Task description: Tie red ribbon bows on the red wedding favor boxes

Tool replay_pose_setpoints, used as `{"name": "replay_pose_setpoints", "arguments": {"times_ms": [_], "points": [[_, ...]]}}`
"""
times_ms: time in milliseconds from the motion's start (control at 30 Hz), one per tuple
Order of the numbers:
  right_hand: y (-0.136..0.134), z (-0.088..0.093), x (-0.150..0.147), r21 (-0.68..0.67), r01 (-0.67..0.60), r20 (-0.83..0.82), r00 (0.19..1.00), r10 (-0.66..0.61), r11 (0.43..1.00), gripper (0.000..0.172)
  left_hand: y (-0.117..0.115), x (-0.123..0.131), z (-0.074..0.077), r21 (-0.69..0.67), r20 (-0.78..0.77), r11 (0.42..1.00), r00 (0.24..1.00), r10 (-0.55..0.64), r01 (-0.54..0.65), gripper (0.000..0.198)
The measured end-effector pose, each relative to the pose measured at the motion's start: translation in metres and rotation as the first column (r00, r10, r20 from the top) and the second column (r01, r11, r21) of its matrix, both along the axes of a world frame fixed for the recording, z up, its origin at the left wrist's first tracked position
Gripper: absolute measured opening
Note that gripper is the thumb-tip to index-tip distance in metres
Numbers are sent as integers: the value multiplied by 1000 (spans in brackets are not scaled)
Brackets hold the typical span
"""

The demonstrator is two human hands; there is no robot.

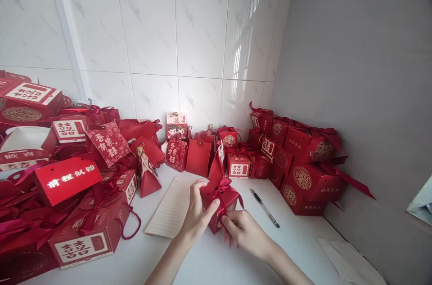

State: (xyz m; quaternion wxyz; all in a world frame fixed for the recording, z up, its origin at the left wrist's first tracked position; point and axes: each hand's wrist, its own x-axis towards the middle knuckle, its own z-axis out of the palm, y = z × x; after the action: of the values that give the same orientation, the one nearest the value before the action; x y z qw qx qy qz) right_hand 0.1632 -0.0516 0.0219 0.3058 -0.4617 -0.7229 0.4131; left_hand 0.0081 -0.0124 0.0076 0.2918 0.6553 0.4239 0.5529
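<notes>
Near the middle of the white table (199, 267) I hold a small red gift box (215, 222) with a red ribbon bow (222, 193) on top. My left hand (197, 213) grips the box from its left side, thumb against the front near the bow. My right hand (245, 231) is closed, thumb and fingers pinching a ribbon tail at the box's lower right. The ribbon's end hangs blurred below those fingers. Behind my left hand lies a lined notebook (168, 208). A black pen (265, 207) lies to the right of the box.
Many red boxes, including a large corded one (97, 222), are heaped at the left. More stacked boxes (310, 186) stand at the right wall. Small bags and boxes (199, 157) line the tiled wall. White paper (347, 260) lies at the right front.
</notes>
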Motion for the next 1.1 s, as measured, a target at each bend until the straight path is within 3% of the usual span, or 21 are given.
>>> {"name": "replay_pose_setpoints", "arguments": {"times_ms": [100, 267, 433, 633, 833, 1100], "points": [[2, -7, -4, -93, -65, -100, 993, 55, 994, 40, 7, 5, 10, -30, -106, 1000, 994, -6, 3, 20], [1, -12, -8, -82, -128, -167, 979, 113, 988, 39, 12, 4, 20, -92, -152, 989, 980, -126, 113, 12], [-7, -6, -8, 34, -173, -12, 985, 174, 984, 31, 5, -10, 23, 22, -176, 979, 965, -195, 201, 13], [-9, -11, -12, 77, -266, 114, 960, 256, 961, 23, -5, -13, 32, 91, -355, 959, 908, -221, 269, 14], [-10, -15, -18, 92, -248, 37, 969, 246, 964, 24, -8, -1, 32, 90, -404, 988, 911, -78, 125, 6], [-11, -19, -20, -11, -310, -59, 949, 309, 951, 26, -11, 0, 16, 245, -383, 968, 922, 51, 48, 5]]}}
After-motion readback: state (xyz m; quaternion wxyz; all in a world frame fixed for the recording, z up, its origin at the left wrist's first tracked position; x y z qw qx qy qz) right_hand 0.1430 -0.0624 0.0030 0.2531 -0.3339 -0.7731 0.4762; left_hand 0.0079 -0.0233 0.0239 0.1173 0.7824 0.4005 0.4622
